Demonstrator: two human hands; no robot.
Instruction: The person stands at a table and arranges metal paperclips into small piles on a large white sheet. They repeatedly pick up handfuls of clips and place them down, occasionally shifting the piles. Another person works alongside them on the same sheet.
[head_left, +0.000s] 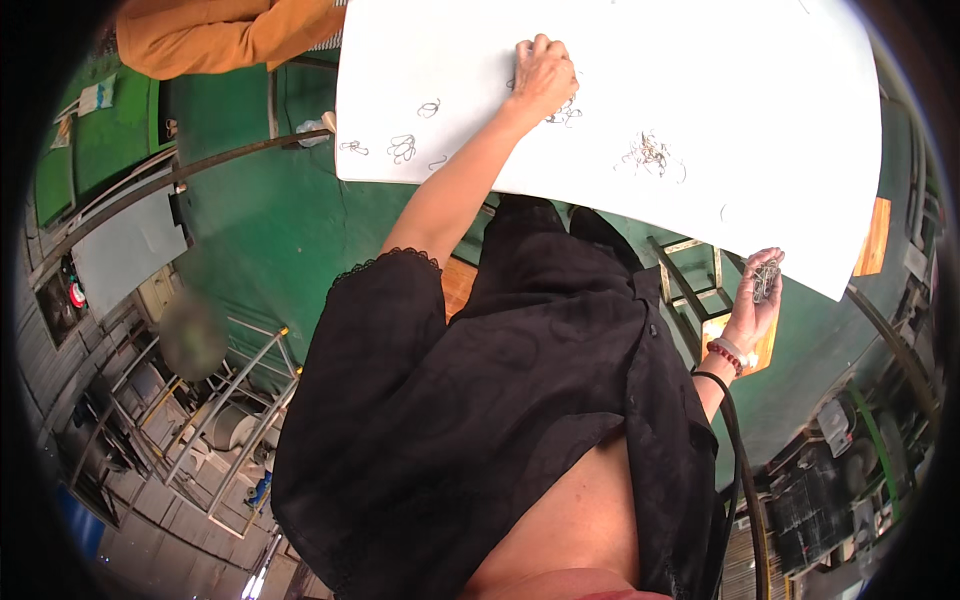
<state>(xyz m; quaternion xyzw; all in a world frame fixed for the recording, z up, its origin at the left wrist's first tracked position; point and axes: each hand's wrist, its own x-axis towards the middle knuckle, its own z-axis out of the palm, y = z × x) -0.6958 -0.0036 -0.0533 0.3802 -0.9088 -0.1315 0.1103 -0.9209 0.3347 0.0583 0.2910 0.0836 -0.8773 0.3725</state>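
Observation:
My left hand [546,76] rests on the white tabletop [760,90], its fingers curled down over a pile of small bent wire hooks [565,115]. The fingertips are hidden, so what they pinch does not show. Palm up by the table's near right edge, my right hand [750,308] cups a bunch of similar metal hooks [766,281]. A larger tangled heap of hooks [650,153] lies between the two hands. Smaller groups of hooks [402,149] are spread toward the left edge, and a single hook [723,212] lies near the front edge.
Another person's orange sleeve [225,40] reaches in at the table's far left. A wooden stool [765,345] stands beneath my right hand. Metal racks [230,430] are on the left over a tiled floor, and the floor around the table is green [235,225].

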